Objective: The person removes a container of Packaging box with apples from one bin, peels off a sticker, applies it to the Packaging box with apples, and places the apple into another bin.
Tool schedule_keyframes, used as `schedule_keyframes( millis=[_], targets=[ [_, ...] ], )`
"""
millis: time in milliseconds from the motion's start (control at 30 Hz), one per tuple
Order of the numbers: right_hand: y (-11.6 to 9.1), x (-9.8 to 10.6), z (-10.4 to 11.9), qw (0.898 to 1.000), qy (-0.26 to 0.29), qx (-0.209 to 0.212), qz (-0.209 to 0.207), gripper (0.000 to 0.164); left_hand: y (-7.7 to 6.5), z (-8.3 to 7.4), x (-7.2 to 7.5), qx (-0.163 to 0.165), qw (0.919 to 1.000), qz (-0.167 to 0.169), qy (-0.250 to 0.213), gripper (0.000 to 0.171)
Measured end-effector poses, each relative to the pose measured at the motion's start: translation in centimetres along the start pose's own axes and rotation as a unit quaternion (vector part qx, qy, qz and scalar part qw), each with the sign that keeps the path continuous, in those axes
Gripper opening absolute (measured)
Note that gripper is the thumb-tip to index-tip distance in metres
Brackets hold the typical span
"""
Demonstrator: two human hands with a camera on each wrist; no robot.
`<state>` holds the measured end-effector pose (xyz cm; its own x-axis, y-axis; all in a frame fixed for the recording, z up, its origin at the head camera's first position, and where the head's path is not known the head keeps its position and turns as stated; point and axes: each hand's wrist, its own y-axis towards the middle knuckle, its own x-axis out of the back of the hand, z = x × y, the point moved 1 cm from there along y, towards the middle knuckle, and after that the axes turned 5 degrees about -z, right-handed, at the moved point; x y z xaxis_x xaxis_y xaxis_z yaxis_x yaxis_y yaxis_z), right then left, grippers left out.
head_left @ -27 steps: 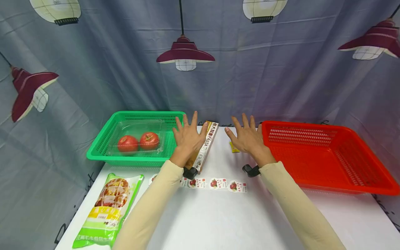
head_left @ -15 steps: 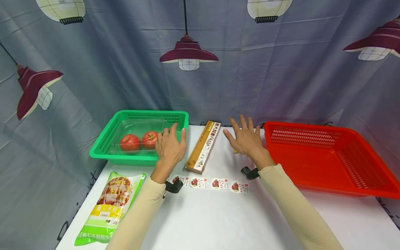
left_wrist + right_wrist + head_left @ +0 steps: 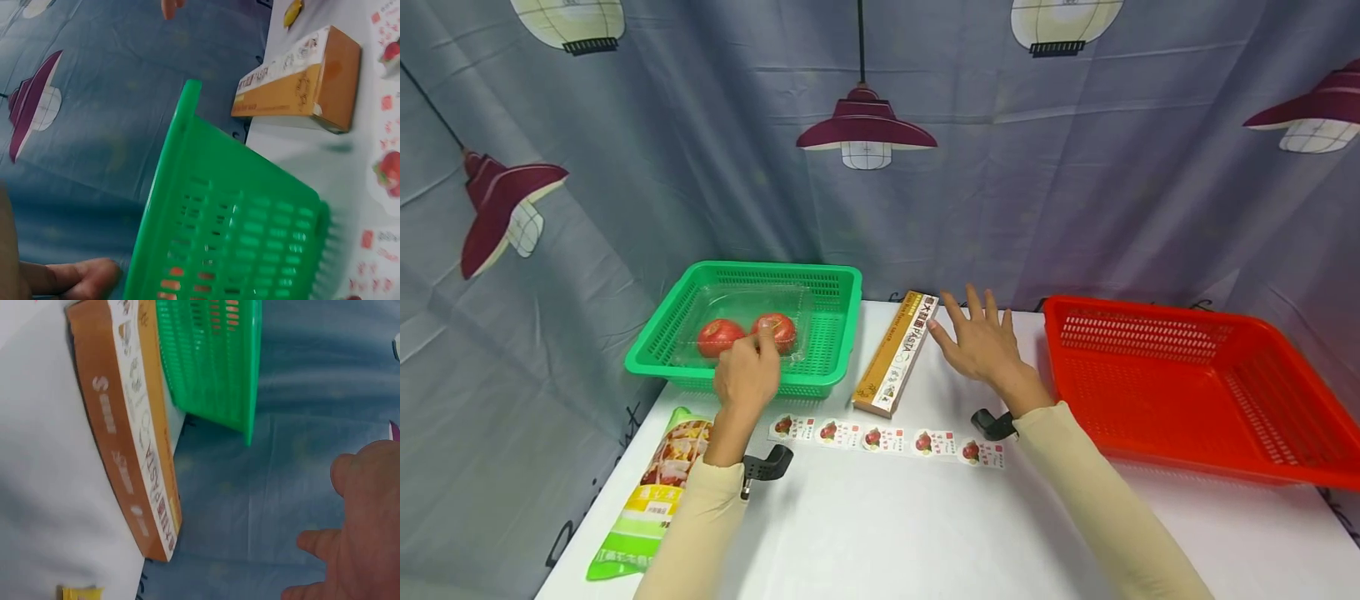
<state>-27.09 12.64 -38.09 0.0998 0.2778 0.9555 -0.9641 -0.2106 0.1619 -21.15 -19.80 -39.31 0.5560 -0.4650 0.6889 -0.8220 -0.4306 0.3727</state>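
My left hand (image 3: 747, 372) is over the front of the green basket (image 3: 831, 379), its fingers bent down and mostly hidden. In the left wrist view its thumb (image 3: 100, 275) shows apart from the basket's rim. Inside the basket lies a clear plastic box (image 3: 730, 302) with two red apples, one apple (image 3: 720, 338) on the left, another apple (image 3: 777, 333) just beyond my fingers. My right hand (image 3: 981, 346) hovers, fingers spread and holding nothing, just right of a pasta box (image 3: 895, 354). A small yellow packet (image 3: 81, 593) lies on the table below it.
A red basket (image 3: 1150, 379) stands at the right. Along the middle of the white table (image 3: 880, 525) runs a strip of apple labels (image 3: 883, 439). A green food bag (image 3: 651, 500) lies front left, partly behind my left arm. A printed curtain (image 3: 715, 167) hangs behind.
My left hand has swung left from beside the pasta box to the green basket, its spread fingers now bent down. My right hand stays raised, with only a slight shift.
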Motion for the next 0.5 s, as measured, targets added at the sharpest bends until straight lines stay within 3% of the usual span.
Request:
schedule_keyframes(
  millis=[133, 267, 500],
  targets=[
    [0.0, -0.5, 1.0, 1.0, 0.005, 0.013, -0.001, 0.07, -1.1, 1.4, 1.0, 0.008, 0.9998, -0.015, -0.007, 0.07],
    [0.0, -0.8, 1.9, 1.0, 0.011, 0.024, 0.002, 0.071, -1.9, 2.2, 1.5, 0.02, 0.9997, -0.007, -0.007, 0.076],
    [0.2, -1.2, 3.1, 0.999, 0.032, 0.033, 0.011, 0.071, -2.6, 3.2, 1.8, 0.071, 0.997, 0.017, -0.026, 0.075]
  ],
)
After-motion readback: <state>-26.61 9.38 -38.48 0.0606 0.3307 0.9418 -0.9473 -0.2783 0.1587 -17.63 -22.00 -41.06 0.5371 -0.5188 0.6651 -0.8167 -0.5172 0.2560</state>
